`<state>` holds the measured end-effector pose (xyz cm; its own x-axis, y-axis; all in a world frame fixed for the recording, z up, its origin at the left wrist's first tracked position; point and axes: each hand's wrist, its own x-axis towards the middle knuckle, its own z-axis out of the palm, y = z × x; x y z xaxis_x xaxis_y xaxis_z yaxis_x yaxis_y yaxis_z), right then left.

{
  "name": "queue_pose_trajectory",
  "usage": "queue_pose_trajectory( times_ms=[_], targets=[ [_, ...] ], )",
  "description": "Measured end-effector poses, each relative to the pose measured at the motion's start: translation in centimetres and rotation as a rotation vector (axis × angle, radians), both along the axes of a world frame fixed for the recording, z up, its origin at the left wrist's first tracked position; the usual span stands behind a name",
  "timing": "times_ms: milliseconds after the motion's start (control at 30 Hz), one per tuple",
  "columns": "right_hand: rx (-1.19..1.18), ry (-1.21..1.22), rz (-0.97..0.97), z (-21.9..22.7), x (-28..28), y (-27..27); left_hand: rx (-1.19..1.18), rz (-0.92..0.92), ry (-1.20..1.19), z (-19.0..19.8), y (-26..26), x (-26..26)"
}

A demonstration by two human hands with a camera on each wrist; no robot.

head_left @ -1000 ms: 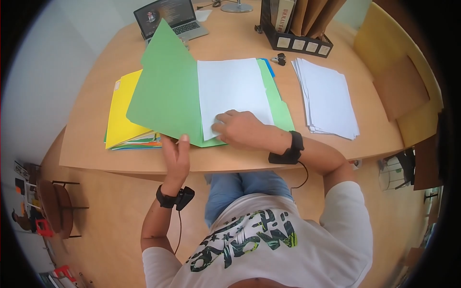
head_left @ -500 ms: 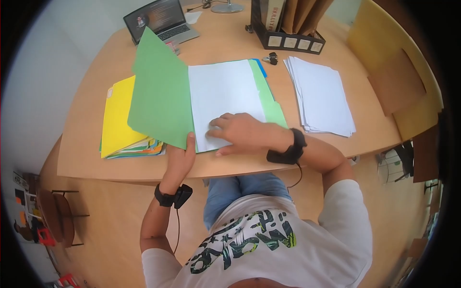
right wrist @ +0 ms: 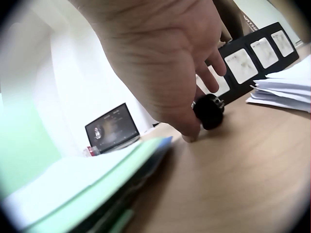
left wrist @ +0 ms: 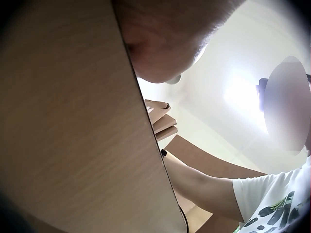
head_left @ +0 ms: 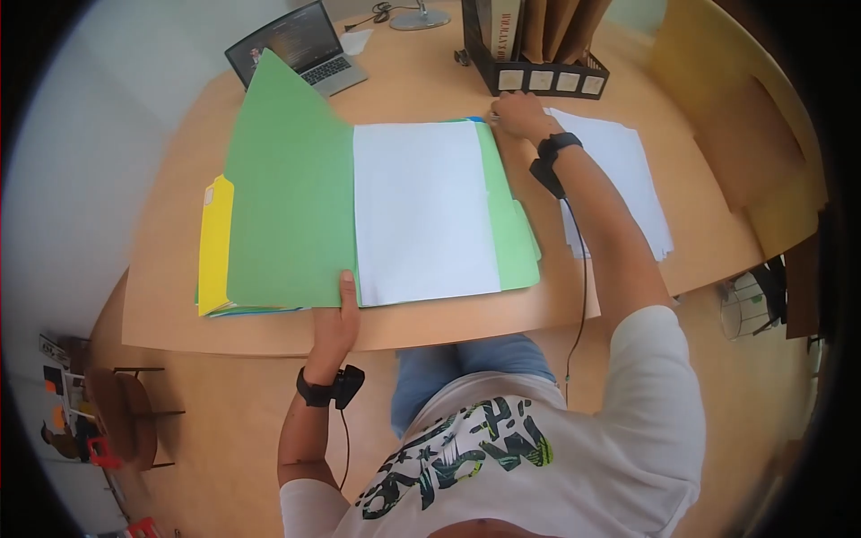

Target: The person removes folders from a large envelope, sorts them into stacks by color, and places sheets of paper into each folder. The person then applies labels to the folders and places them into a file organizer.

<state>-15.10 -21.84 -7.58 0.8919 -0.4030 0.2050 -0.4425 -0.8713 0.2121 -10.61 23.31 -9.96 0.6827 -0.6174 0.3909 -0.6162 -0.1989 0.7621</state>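
A green folder [head_left: 291, 197] lies spread out, its left cover raised, with a stack of white paper [head_left: 426, 211] on its right side. My left hand [head_left: 336, 323] grips the cover's lower edge, thumb on top and fingers hidden beneath. Only the heel of that hand shows in the left wrist view. Beyond the folder's upper right corner, my right hand [head_left: 520, 115] reaches down to the table. Its thumb and fingers close around a black binder clip [right wrist: 209, 111] in the right wrist view. Beneath the green cover, a yellow folder [head_left: 215, 251] tops a pile of folders.
To the right lies another stack of white sheets [head_left: 619, 179], partly under my right forearm. A black file organizer [head_left: 552, 82] with brown folders and a book stands behind my right hand. An opened laptop [head_left: 296, 49] sits at the back left, near a lamp base [head_left: 420, 18].
My right hand has left the white paper in the folder and moved up and right to the binder clip. My left hand stays at the green cover, which has swung further left and flatter.
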Motion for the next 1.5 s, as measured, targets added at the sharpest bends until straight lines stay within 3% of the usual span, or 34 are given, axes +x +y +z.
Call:
queue_pose_trajectory(
  times_ms=[100,200,267,333,500,600,633,733,933,1033,1133,1200,1267,1367,1500],
  targets=[
    [-0.09,0.095,-0.082,0.6,0.7,0.0,-0.024,0.013,-0.006,0.0,-0.1,-0.1],
    [0.244,-0.304,-0.161,2.2,2.7,0.8,0.028,-0.006,0.033,0.0,0.2,0.1],
    [0.825,-0.734,-0.006,2.8,5.3,1.1,0.021,0.002,0.007,-0.2,0.2,0.2],
    [1.254,-0.931,0.135,3.1,7.8,3.5,0.007,0.003,0.005,-0.2,0.1,0.1],
    [1.403,-0.798,0.187,1.6,14.4,8.0,-0.01,-0.001,-0.029,-0.1,0.1,0.1],
    [1.352,-0.656,0.19,1.4,15.7,9.7,-0.031,0.001,-0.048,-0.2,0.1,0.1],
    [1.482,-0.636,0.229,1.5,15.8,10.3,-0.024,-0.003,-0.027,-0.1,0.2,0.2],
    [1.409,-0.403,0.244,2.2,15.3,11.2,-0.022,-0.017,0.018,-0.2,0.2,0.3],
    [1.383,-0.359,0.261,1.6,15.4,11.5,0.0,-0.019,0.072,-0.2,0.4,0.4],
    [1.406,-0.492,0.33,1.0,14.9,11.2,0.005,-0.026,0.103,0.3,0.5,0.3],
    [0.832,-0.764,0.407,1.1,13.6,8.5,-0.016,-0.02,0.045,0.2,0.3,0.2],
    [0.423,-0.593,0.268,2.3,10.7,6.3,-0.032,-0.017,-0.033,-0.2,0.1,0.0],
    [0.199,-0.289,0.174,3.0,7.4,4.2,0.102,-0.053,-0.048,0.1,0.6,0.3],
    [0.044,-0.092,0.11,2.1,3.7,2.0,0.123,-0.031,-0.188,0.4,0.1,-0.1],
    [0.032,-0.127,0.169,0.7,0.7,0.3,0.183,0.012,-0.397,1.6,-1.3,-1.1]
  ],
)
